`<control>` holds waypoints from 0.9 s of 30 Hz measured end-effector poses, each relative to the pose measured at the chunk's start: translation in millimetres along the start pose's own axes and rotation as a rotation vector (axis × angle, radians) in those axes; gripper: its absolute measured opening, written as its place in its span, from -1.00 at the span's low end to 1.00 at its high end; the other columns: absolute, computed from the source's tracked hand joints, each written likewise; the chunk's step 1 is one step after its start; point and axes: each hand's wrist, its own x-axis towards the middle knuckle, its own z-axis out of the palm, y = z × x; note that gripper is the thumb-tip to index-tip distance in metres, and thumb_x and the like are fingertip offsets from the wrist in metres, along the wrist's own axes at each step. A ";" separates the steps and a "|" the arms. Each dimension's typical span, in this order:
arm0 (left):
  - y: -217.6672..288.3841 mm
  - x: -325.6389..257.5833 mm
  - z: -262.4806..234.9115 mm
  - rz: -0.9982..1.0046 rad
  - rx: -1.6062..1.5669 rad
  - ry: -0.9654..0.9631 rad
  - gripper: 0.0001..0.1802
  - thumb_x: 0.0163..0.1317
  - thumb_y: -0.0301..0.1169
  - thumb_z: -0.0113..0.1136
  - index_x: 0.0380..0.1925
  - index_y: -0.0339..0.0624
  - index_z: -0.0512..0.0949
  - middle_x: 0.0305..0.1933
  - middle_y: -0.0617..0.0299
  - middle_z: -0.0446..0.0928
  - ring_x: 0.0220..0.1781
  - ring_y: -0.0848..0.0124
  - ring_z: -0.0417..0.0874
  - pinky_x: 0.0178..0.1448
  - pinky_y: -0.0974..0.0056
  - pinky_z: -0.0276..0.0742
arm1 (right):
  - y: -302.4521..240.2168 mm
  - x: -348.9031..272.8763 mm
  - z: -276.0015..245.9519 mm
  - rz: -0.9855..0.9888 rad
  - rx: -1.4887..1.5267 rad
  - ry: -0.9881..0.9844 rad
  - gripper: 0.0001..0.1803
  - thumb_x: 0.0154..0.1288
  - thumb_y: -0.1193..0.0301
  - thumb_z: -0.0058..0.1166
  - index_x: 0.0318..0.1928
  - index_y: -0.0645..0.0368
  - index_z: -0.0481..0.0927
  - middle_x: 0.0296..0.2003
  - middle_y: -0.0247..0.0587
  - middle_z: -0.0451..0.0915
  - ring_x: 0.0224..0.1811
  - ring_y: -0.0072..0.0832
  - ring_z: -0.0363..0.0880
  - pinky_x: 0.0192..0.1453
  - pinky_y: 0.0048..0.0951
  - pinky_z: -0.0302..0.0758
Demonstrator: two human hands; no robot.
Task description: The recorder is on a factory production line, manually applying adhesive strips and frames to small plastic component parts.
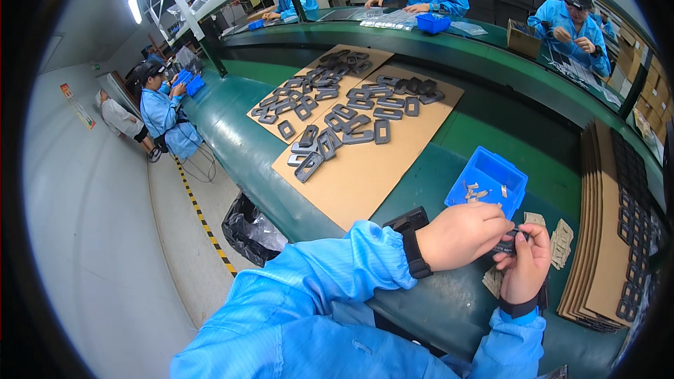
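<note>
My right hand [526,263] grips a small dark plastic frame [504,246] between thumb and fingers, at the lower right of the head view. Reaching in from the left, my left hand [465,235] has its fingertips pinched together at the upper edge of that frame. What those fingertips hold, if anything, is hidden. Just beyond the hands stands a blue bin [516,181] with several small tan strips [476,192] inside. Tan sheets of small pieces [561,243] lie on the green bench beside my right hand.
Many dark frames [381,131] lie on cardboard sheets [393,165] further left. Stacked cardboard [595,224] with dark frames stands at the right. A dark object [407,219] sits by my left wrist. A black bag [249,231] is beside the bench [246,158]. Co-workers sit across and at the left.
</note>
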 end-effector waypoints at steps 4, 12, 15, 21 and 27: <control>-6.0 -5.7 6.5 -0.172 -0.236 -0.001 -0.79 0.25 -0.51 0.31 -0.11 -0.22 0.65 -0.25 0.13 0.62 -0.23 0.17 0.68 -0.16 0.20 0.63 | 2.5 0.8 1.2 0.074 -0.008 0.044 -0.89 0.51 0.56 -0.14 -0.04 0.22 0.42 -0.31 -0.12 0.64 -0.58 -0.55 0.61 -0.61 -0.70 0.48; -6.3 -13.2 12.0 -0.184 -0.445 -0.002 -0.83 0.29 -0.56 0.28 -0.12 -0.27 0.66 -0.24 0.13 0.56 -0.25 0.22 0.64 -0.18 0.24 0.56 | -0.8 -7.3 6.2 0.083 0.024 0.044 -0.88 0.40 0.63 -0.25 -0.15 0.18 0.34 -0.42 -0.11 0.59 -0.63 -0.56 0.52 -0.61 -0.65 0.44; -5.1 -16.5 15.3 -0.149 -0.451 0.006 -0.81 0.29 -0.56 0.28 -0.09 -0.28 0.65 -0.24 0.13 0.56 -0.26 0.21 0.64 -0.21 0.26 0.56 | -0.9 -8.5 6.5 0.053 0.028 0.038 -0.87 0.39 0.64 -0.28 -0.18 0.18 0.33 -0.44 -0.17 0.54 -0.63 -0.61 0.48 -0.61 -0.67 0.40; -3.2 -18.2 13.6 -0.117 -0.463 0.031 -0.79 0.29 -0.57 0.27 -0.06 -0.30 0.63 -0.23 0.12 0.55 -0.26 0.22 0.63 -0.22 0.26 0.56 | 5.1 -11.6 8.1 -0.019 0.021 0.071 -0.89 0.42 0.61 -0.29 -0.19 0.18 0.33 -0.42 -0.21 0.48 -0.63 -0.66 0.43 -0.60 -0.68 0.36; -2.3 -18.3 3.7 -0.160 -0.479 0.093 -0.83 0.31 -0.57 0.24 -0.10 -0.31 0.61 -0.25 0.10 0.52 -0.25 0.20 0.62 -0.20 0.24 0.55 | 11.9 -13.2 3.0 -0.084 -0.034 -0.070 -0.80 0.51 0.49 -0.09 0.09 0.18 0.37 -0.28 -0.25 0.54 -0.46 -0.66 0.48 -0.44 -0.68 0.42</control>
